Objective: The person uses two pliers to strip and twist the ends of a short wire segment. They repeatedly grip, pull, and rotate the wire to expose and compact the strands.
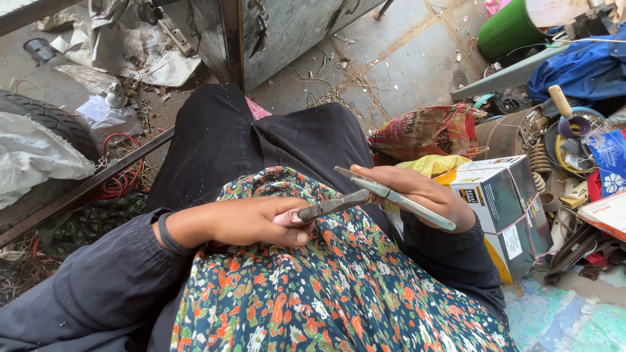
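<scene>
Left hand (251,221) grip closed round a dark metal tool (332,206), over the lap; right hand (420,193) grip closed on a slim grey tool (394,197), tips meeting; a slip could nick fingers, or drop either onto cluttered floor (391,58).

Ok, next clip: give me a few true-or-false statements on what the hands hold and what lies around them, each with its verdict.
1. The left hand grips a dark metal tool. True.
2. The right hand is empty. False: it holds a slim grey tool across its fingers.
3. The two tools meet above the flowered cloth on the lap. True.
4. The cardboard box stands by the left hand. False: it stands beside the right hand.
5. A green bucket lies at the top right of the view. True.
6. The tyre lies at the right edge. False: it lies at the left edge.
</scene>
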